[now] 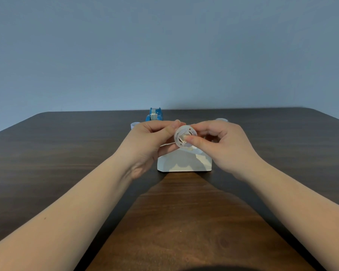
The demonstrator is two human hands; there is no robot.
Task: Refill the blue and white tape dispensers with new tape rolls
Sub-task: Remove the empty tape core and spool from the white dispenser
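Both hands hold a clear tape roll [184,136] with a white spoked core just above the white tape dispenser [184,162] at the table's middle. My left hand [151,139] pinches the roll's left rim, and my right hand [221,141] grips its right side with the thumb over the core. The blue tape dispenser [155,114] stands behind my left hand near the far edge, with tape showing on its top. It is partly hidden by my fingers.
A dark wooden table [184,222] spreads under my arms. A small pale round object [135,125] peeks out left of my left hand, and another pale round object [221,120] shows behind my right hand. A plain grey-blue wall stands beyond the far edge.
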